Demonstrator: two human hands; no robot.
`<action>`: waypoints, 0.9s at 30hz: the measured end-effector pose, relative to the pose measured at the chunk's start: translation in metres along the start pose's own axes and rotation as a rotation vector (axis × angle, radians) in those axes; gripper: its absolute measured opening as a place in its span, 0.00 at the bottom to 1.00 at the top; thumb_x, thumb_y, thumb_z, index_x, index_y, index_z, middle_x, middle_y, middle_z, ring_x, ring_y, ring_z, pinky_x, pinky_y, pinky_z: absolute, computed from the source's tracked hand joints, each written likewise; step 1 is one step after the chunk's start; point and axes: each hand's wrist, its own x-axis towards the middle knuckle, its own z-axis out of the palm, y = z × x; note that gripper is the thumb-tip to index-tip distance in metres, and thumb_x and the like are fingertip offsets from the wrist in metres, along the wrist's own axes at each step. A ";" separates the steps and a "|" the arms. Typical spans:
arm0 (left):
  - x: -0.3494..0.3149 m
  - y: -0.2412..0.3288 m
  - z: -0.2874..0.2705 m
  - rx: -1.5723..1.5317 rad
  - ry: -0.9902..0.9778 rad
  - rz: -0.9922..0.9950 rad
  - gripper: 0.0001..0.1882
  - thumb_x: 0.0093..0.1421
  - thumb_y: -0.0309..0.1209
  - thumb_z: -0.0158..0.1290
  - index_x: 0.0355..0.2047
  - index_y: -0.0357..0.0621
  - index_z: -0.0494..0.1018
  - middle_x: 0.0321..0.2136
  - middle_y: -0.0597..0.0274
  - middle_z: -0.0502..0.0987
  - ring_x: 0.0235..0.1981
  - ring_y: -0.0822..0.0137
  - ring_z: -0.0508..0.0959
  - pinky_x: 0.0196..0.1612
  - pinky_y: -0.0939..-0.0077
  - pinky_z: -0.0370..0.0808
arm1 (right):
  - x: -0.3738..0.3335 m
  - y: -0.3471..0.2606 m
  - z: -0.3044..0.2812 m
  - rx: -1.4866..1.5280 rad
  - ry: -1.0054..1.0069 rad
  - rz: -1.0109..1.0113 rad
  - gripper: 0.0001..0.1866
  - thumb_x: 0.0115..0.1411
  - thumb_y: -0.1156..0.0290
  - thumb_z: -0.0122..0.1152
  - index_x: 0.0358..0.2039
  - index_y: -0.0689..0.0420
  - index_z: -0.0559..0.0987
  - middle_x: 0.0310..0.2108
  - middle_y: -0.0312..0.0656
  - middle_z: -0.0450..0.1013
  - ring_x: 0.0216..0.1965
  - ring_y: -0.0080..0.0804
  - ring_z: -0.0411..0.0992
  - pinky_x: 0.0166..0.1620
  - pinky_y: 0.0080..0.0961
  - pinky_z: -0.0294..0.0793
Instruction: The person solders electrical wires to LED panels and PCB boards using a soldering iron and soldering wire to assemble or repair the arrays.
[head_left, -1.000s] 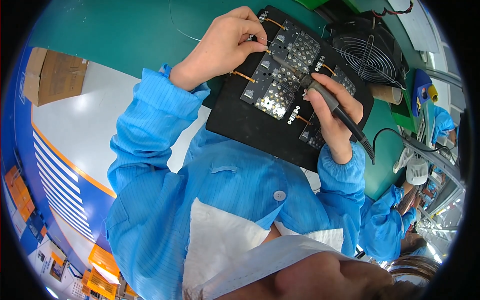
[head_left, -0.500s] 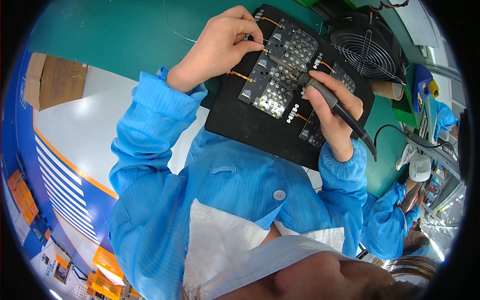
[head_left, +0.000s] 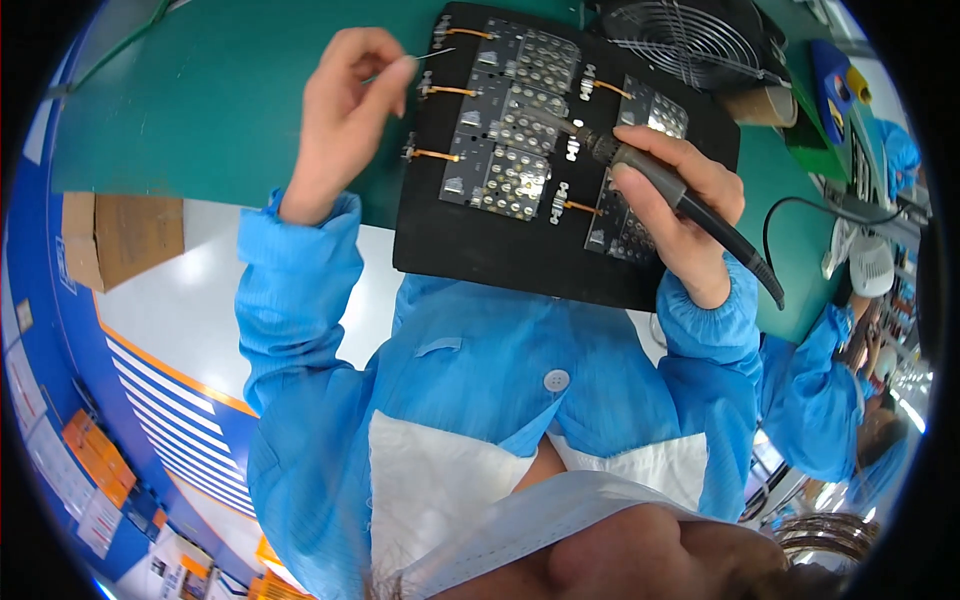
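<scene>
Now the left grip [head_left: 350, 115] is pinching thin silvery wire [head_left: 434, 55], the right grip [head_left: 690, 200] a black pen-shaped soldering iron [head_left: 652, 178]; slim orange leads [head_left: 452, 91] are already reaching black rectangular circuit boards [head_left: 471, 119] on a black mat [head_left: 500, 262]; unfinished joints aren't showing clearly.

Green mat [head_left: 200, 115] lies open left of the left hand [head_left: 345, 115]; a fan [head_left: 685, 42] blocks its far right.

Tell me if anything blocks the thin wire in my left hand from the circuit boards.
Nothing visible stands between the thin wire and the nearest circuit board; only black mat shows there. Orange leads lie to either side.
</scene>
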 end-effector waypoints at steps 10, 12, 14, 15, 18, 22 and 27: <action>-0.022 0.013 -0.015 0.216 -0.007 -0.081 0.02 0.62 0.20 0.50 0.35 0.37 0.69 0.33 0.65 0.70 0.25 0.78 0.69 0.28 0.86 0.65 | -0.077 0.016 -0.056 -0.194 0.326 0.088 0.15 0.52 0.74 0.66 0.41 0.64 0.80 0.31 0.45 0.79 0.31 0.30 0.78 0.36 0.19 0.75; -0.024 0.018 -0.011 0.176 0.003 -0.131 0.03 0.61 0.19 0.51 0.35 0.37 0.69 0.33 0.65 0.70 0.25 0.78 0.69 0.28 0.86 0.65 | -0.087 0.018 -0.062 -0.142 0.394 0.104 0.15 0.53 0.74 0.66 0.42 0.65 0.80 0.31 0.46 0.78 0.31 0.30 0.78 0.37 0.20 0.75; -0.021 0.021 -0.004 0.153 0.034 -0.177 0.04 0.61 0.19 0.51 0.35 0.38 0.69 0.31 0.66 0.70 0.25 0.78 0.69 0.28 0.86 0.65 | -0.094 0.021 -0.065 -0.101 0.471 0.121 0.15 0.54 0.74 0.65 0.42 0.65 0.79 0.31 0.46 0.78 0.31 0.30 0.78 0.37 0.20 0.76; -0.021 0.022 -0.002 0.150 0.022 -0.168 0.04 0.61 0.19 0.51 0.35 0.38 0.69 0.31 0.66 0.70 0.25 0.78 0.69 0.28 0.86 0.65 | -0.096 0.023 -0.066 -0.107 0.533 0.122 0.15 0.56 0.74 0.64 0.43 0.66 0.79 0.31 0.47 0.78 0.31 0.31 0.78 0.38 0.20 0.77; -0.020 0.023 0.002 0.080 0.005 -0.086 0.04 0.60 0.19 0.52 0.35 0.37 0.69 0.33 0.65 0.70 0.26 0.78 0.69 0.28 0.86 0.65 | -0.098 0.032 -0.078 -0.142 0.663 0.102 0.14 0.57 0.75 0.63 0.44 0.66 0.79 0.32 0.48 0.78 0.32 0.31 0.78 0.38 0.20 0.78; -0.018 0.022 0.005 0.304 0.017 0.026 0.03 0.58 0.18 0.54 0.32 0.37 0.71 0.38 0.62 0.68 0.34 0.75 0.69 0.34 0.84 0.67 | -0.083 0.054 -0.091 -0.163 0.802 0.016 0.14 0.58 0.75 0.63 0.45 0.65 0.78 0.32 0.48 0.78 0.33 0.31 0.79 0.38 0.20 0.78; -0.011 0.025 0.001 0.573 0.068 0.172 0.04 0.51 0.19 0.59 0.28 0.38 0.75 0.36 0.60 0.72 0.39 0.65 0.71 0.43 0.76 0.68 | -0.053 0.091 -0.109 -0.607 0.769 -0.142 0.15 0.57 0.75 0.64 0.46 0.62 0.79 0.34 0.45 0.78 0.32 0.26 0.77 0.36 0.19 0.74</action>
